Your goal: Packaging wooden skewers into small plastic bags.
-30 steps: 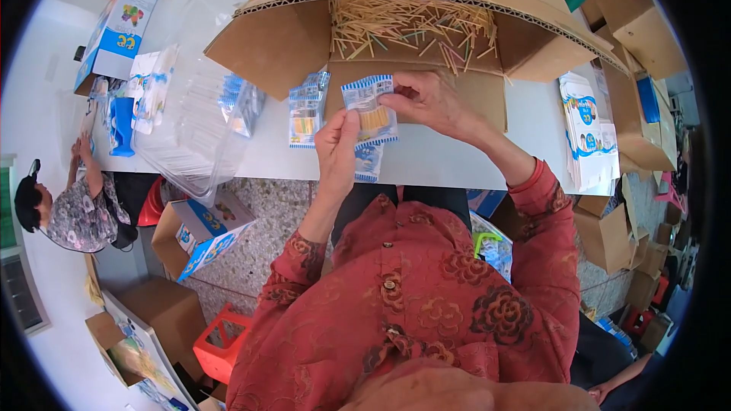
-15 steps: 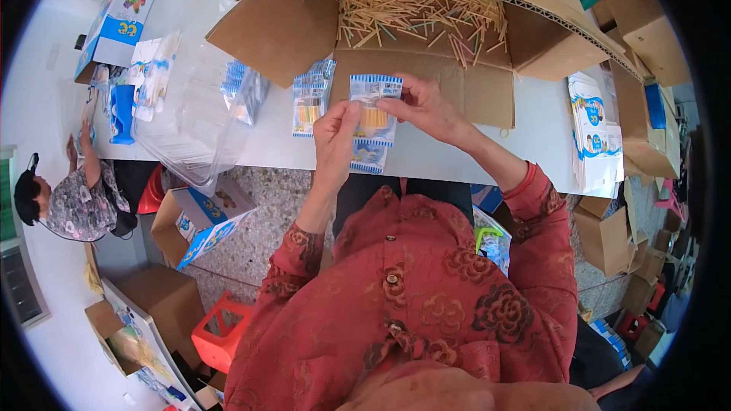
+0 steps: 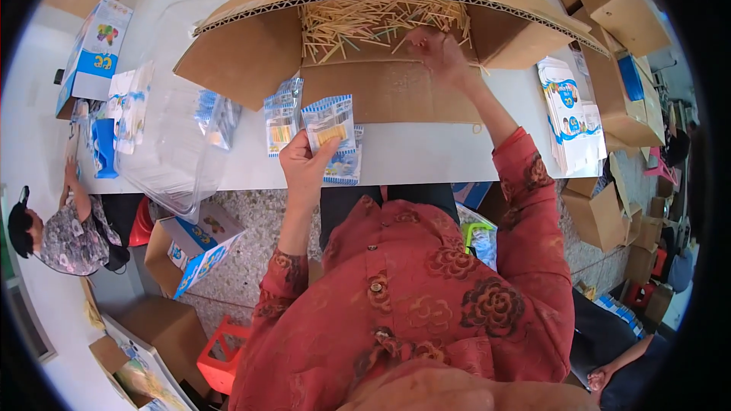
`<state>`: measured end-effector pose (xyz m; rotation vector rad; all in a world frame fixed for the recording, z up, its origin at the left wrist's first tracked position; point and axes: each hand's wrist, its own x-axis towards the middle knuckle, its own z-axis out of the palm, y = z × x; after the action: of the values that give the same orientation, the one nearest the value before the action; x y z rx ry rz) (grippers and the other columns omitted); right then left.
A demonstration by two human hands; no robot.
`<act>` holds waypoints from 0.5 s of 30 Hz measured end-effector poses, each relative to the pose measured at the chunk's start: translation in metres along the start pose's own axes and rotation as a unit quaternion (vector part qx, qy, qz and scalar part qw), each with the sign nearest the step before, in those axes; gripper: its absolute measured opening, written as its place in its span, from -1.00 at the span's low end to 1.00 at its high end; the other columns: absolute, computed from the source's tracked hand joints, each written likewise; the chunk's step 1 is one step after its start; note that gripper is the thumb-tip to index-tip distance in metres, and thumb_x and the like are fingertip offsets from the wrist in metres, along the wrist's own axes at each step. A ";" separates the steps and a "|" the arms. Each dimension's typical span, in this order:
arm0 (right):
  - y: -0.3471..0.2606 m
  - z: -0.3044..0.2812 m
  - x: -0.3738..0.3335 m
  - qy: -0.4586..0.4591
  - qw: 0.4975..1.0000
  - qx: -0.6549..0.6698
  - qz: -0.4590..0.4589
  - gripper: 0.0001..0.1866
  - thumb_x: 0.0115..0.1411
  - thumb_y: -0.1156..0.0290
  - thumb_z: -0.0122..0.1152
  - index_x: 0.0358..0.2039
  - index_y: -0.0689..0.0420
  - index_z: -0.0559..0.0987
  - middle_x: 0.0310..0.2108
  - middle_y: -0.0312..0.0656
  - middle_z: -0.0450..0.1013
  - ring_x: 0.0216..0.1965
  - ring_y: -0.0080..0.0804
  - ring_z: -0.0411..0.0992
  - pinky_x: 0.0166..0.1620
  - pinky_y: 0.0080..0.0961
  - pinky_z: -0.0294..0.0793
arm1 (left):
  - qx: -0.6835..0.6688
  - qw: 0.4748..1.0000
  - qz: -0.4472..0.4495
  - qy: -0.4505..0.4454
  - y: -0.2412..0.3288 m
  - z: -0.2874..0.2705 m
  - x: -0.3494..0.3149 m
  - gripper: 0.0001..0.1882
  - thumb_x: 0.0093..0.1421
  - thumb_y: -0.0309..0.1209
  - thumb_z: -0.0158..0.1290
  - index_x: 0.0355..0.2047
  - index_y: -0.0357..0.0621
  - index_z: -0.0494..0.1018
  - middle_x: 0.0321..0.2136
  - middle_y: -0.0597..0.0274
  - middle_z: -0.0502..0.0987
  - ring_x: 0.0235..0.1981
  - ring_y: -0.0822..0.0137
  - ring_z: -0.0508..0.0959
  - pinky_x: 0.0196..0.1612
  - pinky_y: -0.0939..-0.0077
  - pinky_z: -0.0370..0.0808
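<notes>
My left hand (image 3: pixel 303 171) is closed on the lower edge of a blue-and-white clear-windowed packet (image 3: pixel 327 110) that shows a bundle of short yellowish sticks inside. Under it, part of another blue-and-white packet (image 3: pixel 346 166) lies on the table, and beside it to the left is a further packet (image 3: pixel 282 128). My right hand (image 3: pixel 443 59) is raised at the mouth of a big cardboard box (image 3: pixel 381 99), close to a heap of thin pale sticks (image 3: pixel 346 27), a few of them coloured. Motion smears its fingers, so their grip is unclear.
A clear plastic tray (image 3: pixel 164 133) and more packets (image 3: pixel 217 118) lie on the white table (image 3: pixel 426 156) to the left. Folded printed cartons (image 3: pixel 567 114) are stacked at the right. Another person (image 3: pixel 72 228) sits at the far left, near a printed box (image 3: pixel 99 49).
My right hand has let go of the packet and moved up and away to the box of sticks. The left hand has shifted left, still holding the packet, now tilted.
</notes>
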<state>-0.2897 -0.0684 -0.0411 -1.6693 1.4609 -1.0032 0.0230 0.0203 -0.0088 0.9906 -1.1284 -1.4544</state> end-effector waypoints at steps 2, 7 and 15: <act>-0.011 -0.009 0.009 0.017 0.966 -0.252 0.050 -0.57 0.18 0.00 0.05 -0.14 0.09 0.49 -0.33 -0.19 0.50 -0.26 -0.19 0.48 -0.17 -0.31 0.46 | 0.003 1.000 0.000 0.007 -0.002 -0.001 -0.002 -0.79 0.06 -0.58 0.17 -0.27 -0.35 0.50 -0.38 0.28 0.57 -0.41 0.59 0.50 -0.32 0.70 0.45; 0.049 -0.017 0.025 0.039 0.838 -0.541 0.058 -0.56 0.22 -0.05 -0.13 -0.17 0.01 0.50 -0.29 -0.09 0.52 -0.22 -0.09 0.49 -0.22 -0.07 0.45 | 0.011 1.000 0.007 -0.017 -0.002 0.010 0.003 -0.80 0.07 -0.57 0.17 -0.27 -0.35 0.50 -0.38 0.30 0.56 -0.41 0.60 0.50 -0.33 0.71 0.45; 0.017 0.002 0.044 -0.070 0.797 -0.594 0.086 -0.62 0.23 0.05 -0.13 -0.17 0.05 0.47 -0.32 -0.04 0.50 -0.24 -0.13 0.49 -0.24 -0.06 0.44 | -0.025 1.000 -0.005 -0.006 -0.001 0.006 0.000 -0.79 0.08 -0.58 0.15 -0.25 -0.35 0.49 -0.36 0.26 0.57 -0.41 0.59 0.51 -0.32 0.69 0.46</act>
<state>-0.2926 -0.1138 -0.0527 -2.2374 2.2764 0.3241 0.0166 0.0212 -0.0082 0.9549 -1.0918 -1.4916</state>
